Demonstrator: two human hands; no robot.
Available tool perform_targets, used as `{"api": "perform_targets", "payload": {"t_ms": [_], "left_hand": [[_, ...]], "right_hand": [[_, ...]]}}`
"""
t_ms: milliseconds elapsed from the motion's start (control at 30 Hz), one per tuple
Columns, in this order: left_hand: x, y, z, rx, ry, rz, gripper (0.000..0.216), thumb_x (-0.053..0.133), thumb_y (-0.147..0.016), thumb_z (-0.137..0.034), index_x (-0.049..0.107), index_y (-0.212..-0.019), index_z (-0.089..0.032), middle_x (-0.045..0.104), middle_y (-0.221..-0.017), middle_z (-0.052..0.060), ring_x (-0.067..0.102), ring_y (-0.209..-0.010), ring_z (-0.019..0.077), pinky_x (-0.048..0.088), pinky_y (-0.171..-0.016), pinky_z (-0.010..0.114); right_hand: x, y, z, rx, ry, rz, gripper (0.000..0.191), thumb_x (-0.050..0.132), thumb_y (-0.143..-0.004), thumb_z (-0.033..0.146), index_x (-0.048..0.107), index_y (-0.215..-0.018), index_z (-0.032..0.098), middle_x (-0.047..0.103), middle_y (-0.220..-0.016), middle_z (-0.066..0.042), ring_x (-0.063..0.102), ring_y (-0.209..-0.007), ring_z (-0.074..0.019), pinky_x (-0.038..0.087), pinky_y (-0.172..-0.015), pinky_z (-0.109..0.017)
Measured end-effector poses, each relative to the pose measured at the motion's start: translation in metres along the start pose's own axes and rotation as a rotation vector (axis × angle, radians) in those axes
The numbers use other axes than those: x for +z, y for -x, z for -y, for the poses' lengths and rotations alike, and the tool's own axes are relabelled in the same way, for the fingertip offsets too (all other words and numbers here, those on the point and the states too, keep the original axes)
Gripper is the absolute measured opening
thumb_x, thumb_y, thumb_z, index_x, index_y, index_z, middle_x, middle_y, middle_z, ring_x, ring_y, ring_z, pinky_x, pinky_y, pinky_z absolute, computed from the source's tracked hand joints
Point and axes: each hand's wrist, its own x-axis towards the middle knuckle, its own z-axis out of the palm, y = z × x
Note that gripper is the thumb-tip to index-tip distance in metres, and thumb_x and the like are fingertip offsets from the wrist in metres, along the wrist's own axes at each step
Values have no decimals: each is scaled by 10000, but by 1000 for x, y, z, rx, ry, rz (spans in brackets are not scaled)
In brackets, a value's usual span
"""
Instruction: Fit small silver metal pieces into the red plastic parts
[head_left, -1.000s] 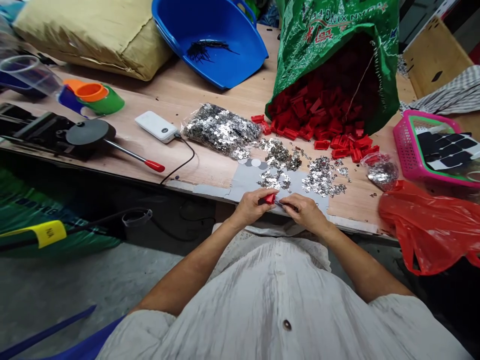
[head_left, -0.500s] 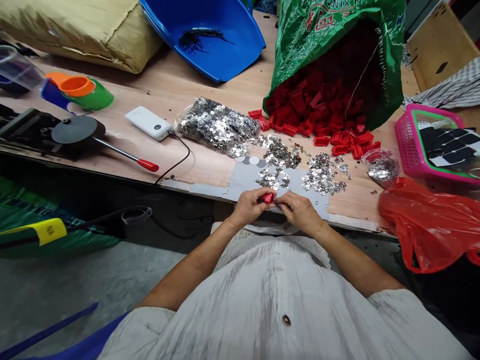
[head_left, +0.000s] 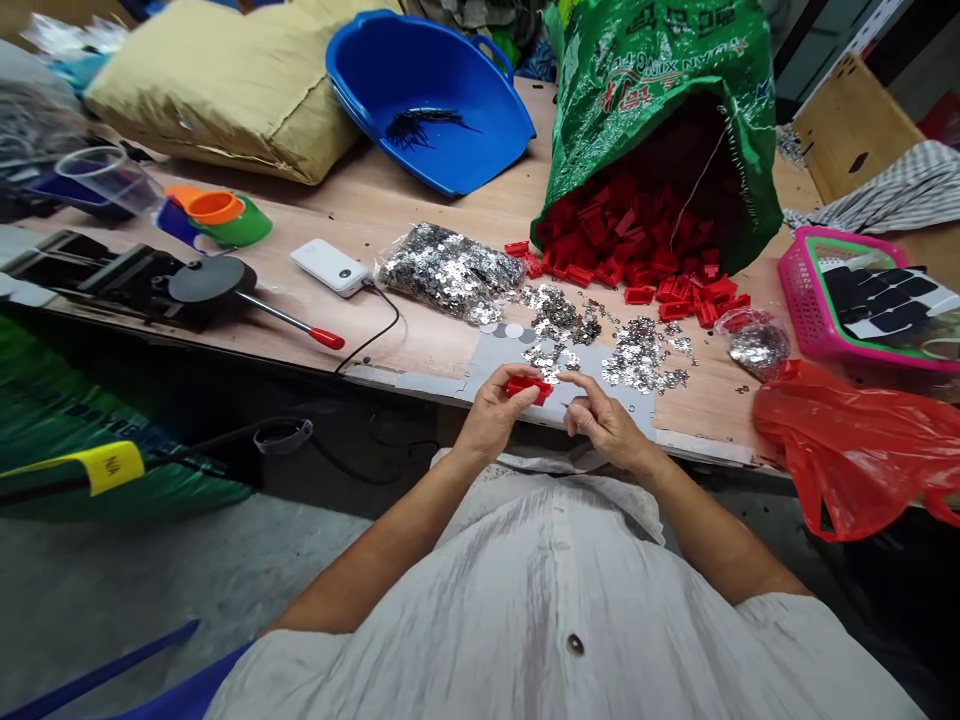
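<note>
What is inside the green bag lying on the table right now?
The green bag holds red plastic pieces, which spill from its open mouth onto the table. Deeper in, it is dark and the bag covers them, so how far back they go cannot be seen.

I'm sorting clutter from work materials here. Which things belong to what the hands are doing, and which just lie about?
In use: red clip in left hand; right hand; loose metal bits; red clips pile.
Lying about: blue basin; power bank; pink basket; stacked cups.
</note>
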Motion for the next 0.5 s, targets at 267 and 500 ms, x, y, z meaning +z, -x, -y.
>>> {"api": "perform_targets", "payload": {"t_ms": [267, 500], "left_hand": [[24, 22, -3, -304, 580, 27, 159, 728, -799, -218, 607, -759, -123, 662, -762, 19, 656, -742, 122, 541, -846, 293], [32, 27, 1, -342, 656, -121, 85, 673, -838, -169, 652, -779, -111, 694, -827, 52, 677, -793, 149, 551, -900, 349]], "right_hand": [[1, 3, 17, -39, 150, -26, 393, 384, -1002, 392, 491, -1356, 261, 689, -818, -5, 637, -711, -159, 461, -693, -265], [7, 1, 13, -116, 290, -148, 341, 385, -1000, 369, 591, -1252, 266, 720, -1105, -38, 687, -904, -185, 497, -785, -279]]}}
